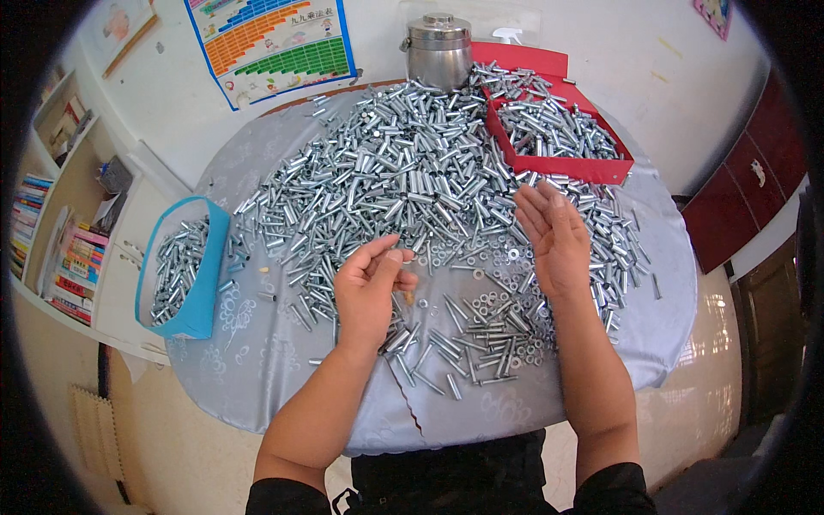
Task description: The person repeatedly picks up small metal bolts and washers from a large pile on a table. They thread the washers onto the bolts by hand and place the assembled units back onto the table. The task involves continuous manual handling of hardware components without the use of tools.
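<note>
My left hand (pixel 371 287) hovers over the near part of a large heap of small silver metal tubes (pixel 403 172), its fingers curled and pinched on something small that I cannot make out. A small tan piece (pixel 410 299) lies right beside its fingertips. My right hand (pixel 554 236) is raised with the palm turned inward and the fingers spread, holding nothing. Between and below the hands lie loose washers (pixel 489 300) and scattered tubes (pixel 468 343) on the round table with a silver-grey patterned cloth (pixel 257 360).
A blue box (pixel 199 300) partly filled with tubes hangs at the table's left edge. A red tray (pixel 592 163) full of tubes sits at the back right, a steel lidded canister (pixel 439 50) behind it. Bookshelves (pixel 60 232) stand at left, a dark red cabinet (pixel 738 189) at right.
</note>
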